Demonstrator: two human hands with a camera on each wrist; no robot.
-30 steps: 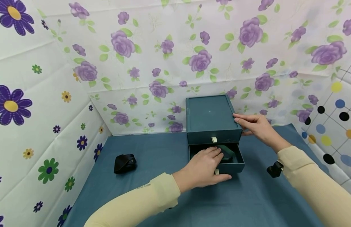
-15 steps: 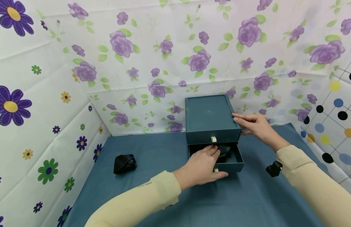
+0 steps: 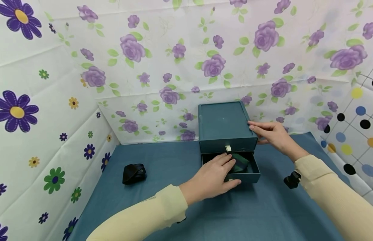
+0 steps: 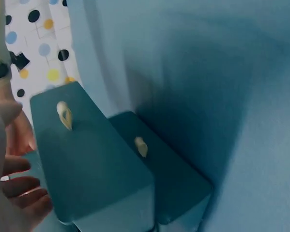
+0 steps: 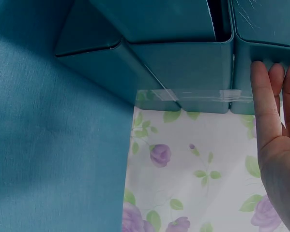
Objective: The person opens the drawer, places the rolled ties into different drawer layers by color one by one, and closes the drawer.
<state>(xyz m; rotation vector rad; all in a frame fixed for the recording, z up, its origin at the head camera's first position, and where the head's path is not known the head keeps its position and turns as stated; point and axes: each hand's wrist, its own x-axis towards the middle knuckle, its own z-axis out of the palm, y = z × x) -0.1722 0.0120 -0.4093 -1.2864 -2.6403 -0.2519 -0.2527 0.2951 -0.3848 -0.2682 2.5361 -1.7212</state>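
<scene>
A dark teal drawer cabinet (image 3: 224,122) stands near the back of the table, with its middle drawer (image 3: 245,178) pulled out. In that drawer lies a folded dark green cloth with a darker stripe (image 3: 241,163). My left hand (image 3: 212,175) reaches over the drawer front, its fingers inside beside the cloth and the thumb outside; whether the fingertips touch the cloth is hidden. Against the cabinet's right side and top edge rests my right hand (image 3: 272,134), its fingers (image 5: 265,101) straight in the right wrist view. The left wrist view shows a pale pull tab (image 4: 65,115) on the drawer's front.
A black folded item (image 3: 134,174) lies on the blue tablecloth (image 3: 168,157), left of the cabinet. Below the pulled-out drawer, the bottom drawer (image 4: 161,176) is pushed in. Flowered sheets (image 3: 162,67) hang close behind the cabinet and on the left; a dotted one (image 3: 355,127) hangs right.
My left hand shifts slightly within the drawer, and more of the green cloth shows beside its fingers than half a second ago. The right hand keeps its place on the cabinet.
</scene>
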